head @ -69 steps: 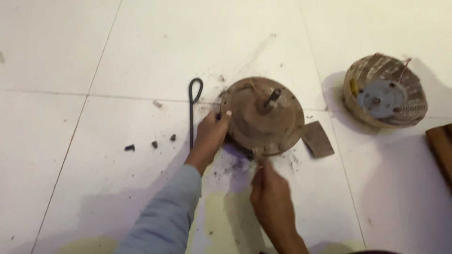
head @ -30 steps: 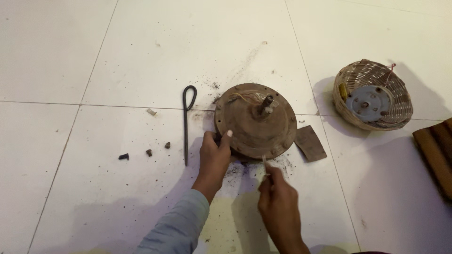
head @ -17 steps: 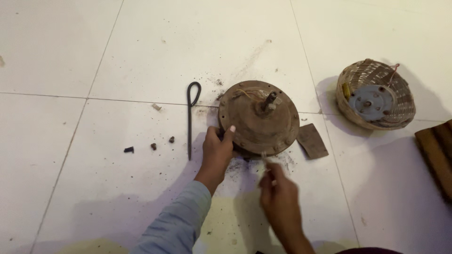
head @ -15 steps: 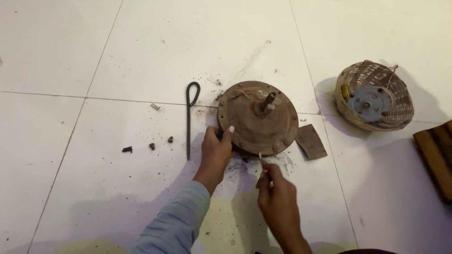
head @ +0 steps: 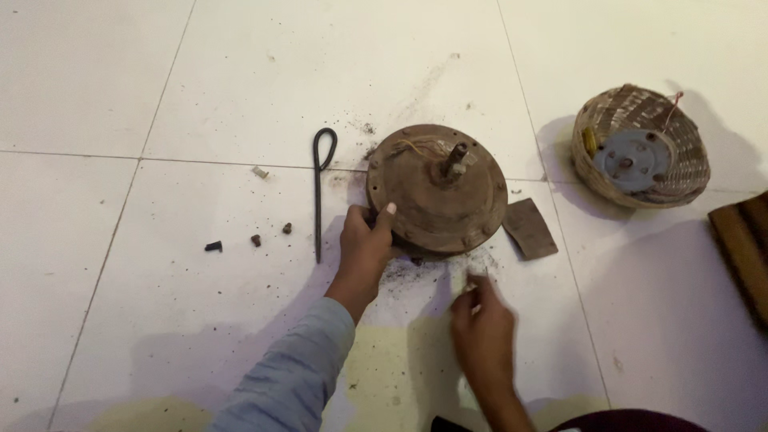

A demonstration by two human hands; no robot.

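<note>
Left arm (head: 296, 376) grey-blue sleeved (cuffed); right arm (head: 500, 400) bare

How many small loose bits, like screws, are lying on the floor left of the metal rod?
4: a dark screw, two brownish bits beside it, and a pale piece further up. More may hide under the round motor housing or the left hand.

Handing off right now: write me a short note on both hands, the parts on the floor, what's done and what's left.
Left hand grips the near-left rim of the rusty round motor housing, flat on the tiled floor, shaft up.
Right hand is just below the housing, apart from it; its grip looks pinched, contents unclear.
Looped metal rod and small loose bits lie left; dark flat piece right; wound motor part far right.
Done: those small bits are out.
Left: housing not opened.
</note>
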